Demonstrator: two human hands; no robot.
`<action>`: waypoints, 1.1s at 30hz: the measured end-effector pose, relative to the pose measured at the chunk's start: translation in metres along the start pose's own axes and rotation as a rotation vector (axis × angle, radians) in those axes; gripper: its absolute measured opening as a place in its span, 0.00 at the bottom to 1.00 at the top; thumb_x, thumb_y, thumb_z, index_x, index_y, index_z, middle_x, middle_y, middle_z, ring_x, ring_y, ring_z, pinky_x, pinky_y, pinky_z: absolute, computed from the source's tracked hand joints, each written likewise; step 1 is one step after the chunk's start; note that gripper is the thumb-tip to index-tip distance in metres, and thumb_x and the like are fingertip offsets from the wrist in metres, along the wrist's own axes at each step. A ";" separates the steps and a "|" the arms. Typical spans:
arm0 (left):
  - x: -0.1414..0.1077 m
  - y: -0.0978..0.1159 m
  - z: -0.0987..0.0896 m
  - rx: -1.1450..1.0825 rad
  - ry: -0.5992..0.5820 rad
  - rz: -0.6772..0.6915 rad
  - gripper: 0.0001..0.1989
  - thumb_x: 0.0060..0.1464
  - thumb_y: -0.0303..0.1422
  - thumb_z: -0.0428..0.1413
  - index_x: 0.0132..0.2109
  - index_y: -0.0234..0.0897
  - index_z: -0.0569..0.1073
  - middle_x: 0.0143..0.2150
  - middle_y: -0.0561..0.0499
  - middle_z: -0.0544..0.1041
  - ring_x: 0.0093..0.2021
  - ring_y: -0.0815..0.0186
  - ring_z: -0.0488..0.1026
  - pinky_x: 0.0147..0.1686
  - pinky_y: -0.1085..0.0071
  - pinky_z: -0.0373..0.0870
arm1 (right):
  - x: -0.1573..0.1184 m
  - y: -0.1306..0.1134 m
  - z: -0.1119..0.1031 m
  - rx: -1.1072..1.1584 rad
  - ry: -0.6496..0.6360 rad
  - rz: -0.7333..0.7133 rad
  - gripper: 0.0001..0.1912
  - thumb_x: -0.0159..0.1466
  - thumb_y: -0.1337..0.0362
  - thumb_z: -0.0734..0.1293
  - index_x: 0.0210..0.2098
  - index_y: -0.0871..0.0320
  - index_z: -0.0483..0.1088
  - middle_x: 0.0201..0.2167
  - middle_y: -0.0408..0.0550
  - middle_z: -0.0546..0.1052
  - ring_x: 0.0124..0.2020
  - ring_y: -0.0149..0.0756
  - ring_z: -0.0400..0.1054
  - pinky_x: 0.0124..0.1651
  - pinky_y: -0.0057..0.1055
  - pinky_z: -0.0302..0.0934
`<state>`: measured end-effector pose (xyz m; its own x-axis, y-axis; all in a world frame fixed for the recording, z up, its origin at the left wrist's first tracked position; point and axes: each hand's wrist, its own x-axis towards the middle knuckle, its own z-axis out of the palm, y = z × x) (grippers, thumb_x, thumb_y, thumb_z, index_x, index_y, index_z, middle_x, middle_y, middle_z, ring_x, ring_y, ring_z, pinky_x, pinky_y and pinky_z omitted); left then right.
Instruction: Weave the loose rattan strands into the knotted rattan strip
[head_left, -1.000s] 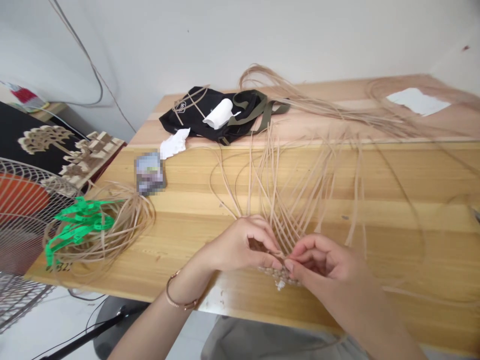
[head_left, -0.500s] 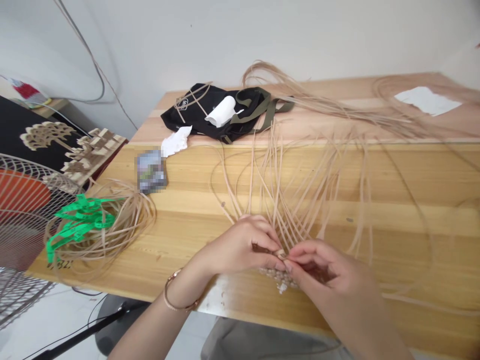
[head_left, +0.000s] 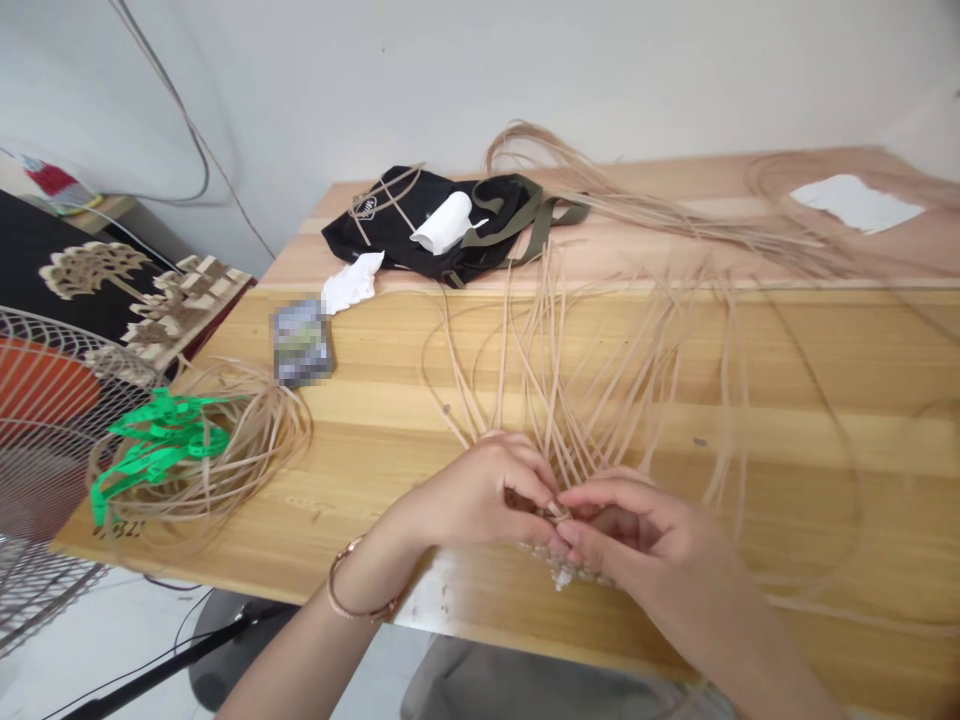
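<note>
My left hand (head_left: 472, 495) and my right hand (head_left: 637, 535) meet fingertip to fingertip near the front edge of the wooden table (head_left: 375, 440). Both pinch thin tan rattan strips (head_left: 570, 380) that fan away from my fingers toward the back of the table. Under my fingers lies a small woven patch (head_left: 562, 570) of the same strips, mostly hidden by my hands. A thin bracelet circles my left wrist.
A coil of tan strips tied with green tape (head_left: 161, 445) lies at the table's left front. A black bag (head_left: 442, 225) with a white roll sits at the back, a blurred small card (head_left: 300, 343) left of centre, white paper (head_left: 855, 200) far right. A fan grille (head_left: 45, 450) stands left.
My right hand has slid a little left and closer to my left hand; the fingertips now overlap over the woven patch. The strips have shifted slightly.
</note>
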<state>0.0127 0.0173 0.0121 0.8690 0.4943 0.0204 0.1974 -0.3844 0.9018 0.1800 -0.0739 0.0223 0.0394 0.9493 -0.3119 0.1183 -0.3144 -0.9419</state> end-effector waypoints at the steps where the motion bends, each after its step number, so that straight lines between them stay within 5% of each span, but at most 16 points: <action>1: 0.000 -0.001 0.000 0.000 0.002 0.004 0.01 0.48 0.31 0.65 0.31 0.39 0.81 0.33 0.50 0.80 0.36 0.67 0.72 0.44 0.68 0.64 | 0.001 -0.001 -0.001 -0.034 -0.015 -0.023 0.04 0.56 0.62 0.69 0.30 0.56 0.75 0.30 0.43 0.73 0.24 0.31 0.72 0.26 0.26 0.68; 9: 0.001 -0.005 0.004 -0.053 0.051 0.019 0.05 0.49 0.30 0.64 0.26 0.35 0.78 0.27 0.51 0.77 0.32 0.68 0.71 0.41 0.70 0.65 | 0.006 -0.015 -0.002 -0.725 -0.082 -0.287 0.06 0.61 0.69 0.63 0.31 0.53 0.71 0.30 0.43 0.70 0.26 0.32 0.67 0.25 0.29 0.60; 19: 0.006 0.001 0.010 0.015 0.068 0.041 0.11 0.45 0.24 0.61 0.19 0.34 0.69 0.20 0.57 0.66 0.26 0.71 0.64 0.37 0.71 0.62 | 0.020 -0.047 -0.013 -0.795 -0.332 -0.048 0.17 0.63 0.62 0.61 0.17 0.56 0.60 0.17 0.40 0.67 0.18 0.29 0.60 0.18 0.26 0.48; 22: 0.006 -0.001 0.011 -0.037 0.074 0.042 0.14 0.46 0.27 0.62 0.18 0.34 0.68 0.19 0.57 0.66 0.25 0.72 0.64 0.35 0.72 0.63 | 0.026 -0.055 -0.020 -0.703 -0.396 0.051 0.15 0.62 0.59 0.62 0.19 0.55 0.62 0.18 0.40 0.69 0.18 0.29 0.61 0.17 0.25 0.47; 28: 0.007 -0.007 0.012 -0.119 0.075 0.053 0.11 0.45 0.29 0.63 0.20 0.33 0.72 0.20 0.56 0.72 0.24 0.72 0.67 0.34 0.73 0.66 | 0.039 -0.059 -0.028 -0.320 -0.542 0.151 0.05 0.57 0.60 0.69 0.30 0.53 0.75 0.29 0.43 0.77 0.30 0.34 0.70 0.31 0.28 0.61; 33: 0.005 -0.004 0.009 -0.145 0.051 0.008 0.06 0.49 0.33 0.62 0.29 0.34 0.80 0.27 0.51 0.79 0.28 0.69 0.72 0.32 0.74 0.68 | 0.043 -0.061 -0.027 0.090 -0.556 0.256 0.11 0.57 0.55 0.70 0.30 0.57 0.77 0.17 0.39 0.70 0.22 0.29 0.64 0.35 0.29 0.63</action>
<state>0.0205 0.0149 0.0046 0.8457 0.5316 0.0467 0.1195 -0.2739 0.9543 0.2013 -0.0137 0.0702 -0.4703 0.7096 -0.5246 0.0878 -0.5539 -0.8280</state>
